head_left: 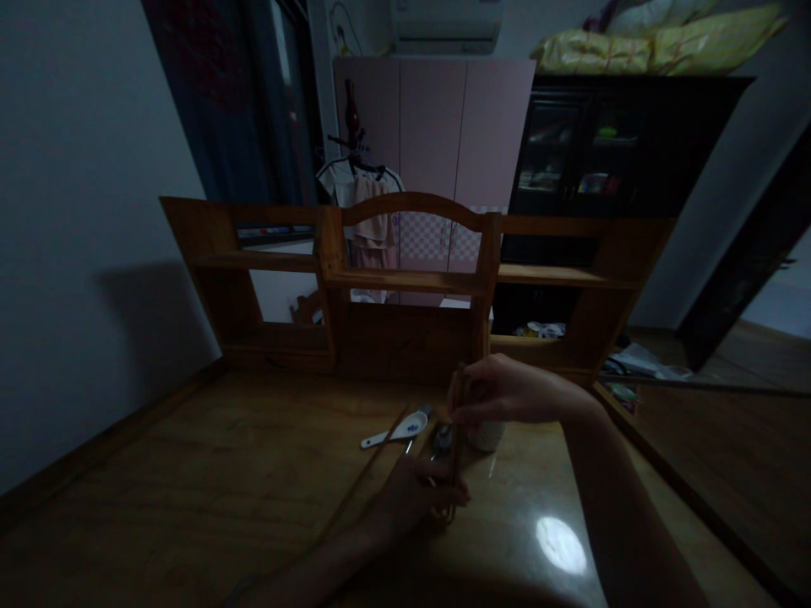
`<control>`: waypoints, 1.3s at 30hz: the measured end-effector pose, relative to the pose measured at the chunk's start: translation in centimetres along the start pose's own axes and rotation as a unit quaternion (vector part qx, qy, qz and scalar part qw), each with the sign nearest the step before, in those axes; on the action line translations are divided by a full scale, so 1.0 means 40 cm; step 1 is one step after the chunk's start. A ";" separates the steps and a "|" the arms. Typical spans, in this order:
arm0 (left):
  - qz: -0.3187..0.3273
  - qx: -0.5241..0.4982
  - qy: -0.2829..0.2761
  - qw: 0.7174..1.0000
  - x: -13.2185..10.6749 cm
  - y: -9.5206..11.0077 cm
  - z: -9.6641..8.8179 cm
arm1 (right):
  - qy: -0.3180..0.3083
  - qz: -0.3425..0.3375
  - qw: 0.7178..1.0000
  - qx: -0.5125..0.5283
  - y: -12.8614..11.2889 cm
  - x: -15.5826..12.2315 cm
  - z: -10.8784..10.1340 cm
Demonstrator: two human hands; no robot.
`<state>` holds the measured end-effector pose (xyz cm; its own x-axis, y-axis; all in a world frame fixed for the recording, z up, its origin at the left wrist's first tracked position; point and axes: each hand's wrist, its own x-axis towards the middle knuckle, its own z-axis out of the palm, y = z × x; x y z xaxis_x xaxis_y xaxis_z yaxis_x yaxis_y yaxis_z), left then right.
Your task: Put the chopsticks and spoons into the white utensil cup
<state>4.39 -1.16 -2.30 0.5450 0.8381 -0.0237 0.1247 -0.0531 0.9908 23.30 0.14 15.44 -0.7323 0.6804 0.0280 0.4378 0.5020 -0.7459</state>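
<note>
My right hand (507,390) pinches the upper end of a pair of wooden chopsticks (457,439) that stand nearly upright over the wooden desk (190,473). My left hand (415,494) grips the lower end of the same chopsticks close to the desk top. A white ceramic spoon (396,431) lies just left of the hands. A white cup (487,436) sits under my right hand, partly hidden. A small dark object (442,437) lies between the spoon and the cup.
A wooden hutch with shelves (405,279) rises at the desk's back edge. A wall is on the left. Behind stand a pink wardrobe (443,127), hanging clothes (367,203) and a dark cabinet (601,152). A light glare (561,545) shines on the desk.
</note>
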 end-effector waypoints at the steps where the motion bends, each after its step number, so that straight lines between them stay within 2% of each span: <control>1: -0.010 0.003 -0.004 1.000 -0.001 -0.001 0.002 | 0.001 0.001 1.000 -0.004 0.001 0.000 0.000; 5: -0.025 0.016 0.003 1.000 0.000 -0.011 0.006 | 0.001 0.008 1.000 -0.004 0.007 0.000 0.000; 13: 0.029 0.007 -0.008 1.000 0.004 -0.020 -0.002 | 0.007 -0.002 1.000 0.007 0.016 0.003 0.002; 24: 0.013 -0.035 -0.050 0.998 -0.004 -0.012 0.002 | 0.001 0.003 1.000 0.013 0.008 0.000 0.002; 39: 0.019 -0.016 -0.031 0.999 -0.002 -0.008 0.006 | -0.010 0.005 1.000 0.022 0.012 0.004 0.003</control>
<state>4.50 -1.34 -2.64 0.5994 0.8004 0.0066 0.0767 -0.0657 0.9949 23.33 0.42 14.99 -0.7390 0.6736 0.0071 0.4218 0.4708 -0.7749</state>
